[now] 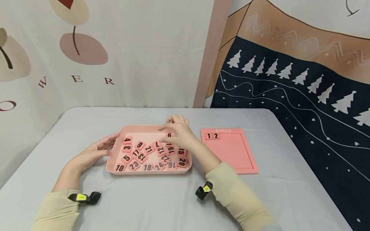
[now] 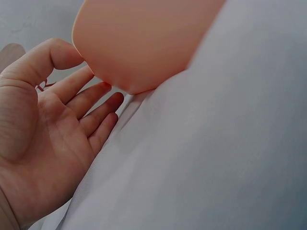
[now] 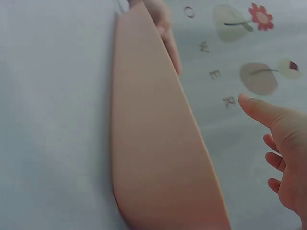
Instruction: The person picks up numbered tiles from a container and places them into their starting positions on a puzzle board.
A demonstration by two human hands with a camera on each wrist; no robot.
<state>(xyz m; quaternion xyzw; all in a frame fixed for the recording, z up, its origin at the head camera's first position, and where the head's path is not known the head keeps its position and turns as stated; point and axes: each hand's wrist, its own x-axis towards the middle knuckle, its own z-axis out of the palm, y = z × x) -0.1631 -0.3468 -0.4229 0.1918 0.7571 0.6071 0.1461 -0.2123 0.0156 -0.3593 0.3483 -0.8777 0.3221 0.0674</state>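
Note:
A pink tray (image 1: 141, 129) holds several loose number tiles, among them a 21 tile (image 1: 149, 149), a 5 tile (image 1: 127, 158) and a 6 tile (image 1: 169, 135). My left hand (image 1: 93, 152) is at the tray's left side; in the left wrist view its extended fingers (image 2: 98, 112) meet the outer wall (image 2: 139, 43). Over the tray's back right part hovers my right hand (image 1: 180, 133), thumb and fingers apart, covering some tiles. The right wrist view shows that hand (image 3: 290, 148) above the rim, with nothing visible between its fingers.
Right of the tray lies a pink board (image 1: 228, 155) with a raised frame. Tiles 1 (image 1: 208, 136) and 2 (image 1: 216, 136) sit side by side in its top left corner. A pale cloth (image 1: 144, 199) covers the table, and printed curtains (image 1: 159, 64) hang behind.

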